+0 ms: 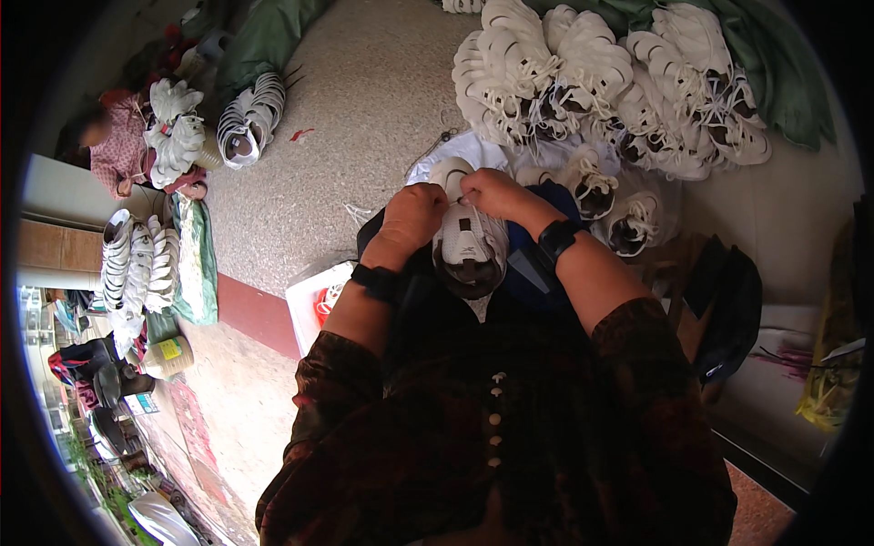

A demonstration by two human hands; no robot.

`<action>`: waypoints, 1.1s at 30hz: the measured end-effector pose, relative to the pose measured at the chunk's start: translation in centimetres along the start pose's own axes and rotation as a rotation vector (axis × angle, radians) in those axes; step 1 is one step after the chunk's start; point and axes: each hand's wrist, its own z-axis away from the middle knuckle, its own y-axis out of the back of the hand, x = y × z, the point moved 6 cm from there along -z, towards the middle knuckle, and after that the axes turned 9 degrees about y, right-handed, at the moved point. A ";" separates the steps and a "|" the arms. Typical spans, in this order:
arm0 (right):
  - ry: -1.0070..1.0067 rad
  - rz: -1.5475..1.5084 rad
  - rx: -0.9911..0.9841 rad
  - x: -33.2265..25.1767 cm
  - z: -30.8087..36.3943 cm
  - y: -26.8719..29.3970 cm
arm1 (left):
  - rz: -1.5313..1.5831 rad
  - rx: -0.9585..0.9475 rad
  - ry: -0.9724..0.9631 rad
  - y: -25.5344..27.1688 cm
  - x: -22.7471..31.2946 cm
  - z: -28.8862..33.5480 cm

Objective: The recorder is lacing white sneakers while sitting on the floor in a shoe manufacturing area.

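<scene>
A white shoe upper [466,238] with a dark lining rests on my lap, heel toward me. My left hand [414,217] is closed at the left edge of its lacing area, the fingers curled down. On the opposite edge my right hand [497,194] pinches with thumb and forefinger. Any lace between the fingertips is too small to make out. White cord ends stick out left of my left hand. Beyond both hands the rounded toe [451,171] of the upper shows. Dark bands circle both wrists.
Several laced white uppers [546,82] are heaped ahead to the right, with loose ones [630,223] beside my right forearm. At the left, a person in a pink top [118,146] sits by stacked uppers [141,264]. A white box [305,305] with something red stands near my left forearm.
</scene>
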 end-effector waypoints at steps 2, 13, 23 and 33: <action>-0.008 -0.028 0.000 0.1 0.0 0.1 | -0.025 0.014 0.018 0.0 0.5 0.0; -0.050 -0.185 0.018 0.8 0.4 0.2 | -0.087 0.086 -0.242 -0.3 1.4 -0.2; -0.083 -0.321 0.122 1.3 1.4 -0.1 | -0.350 0.067 -0.272 -0.2 3.6 -0.1; -0.171 -0.549 0.135 0.7 2.6 -0.2 | 0.418 0.045 0.117 -1.4 -1.3 0.6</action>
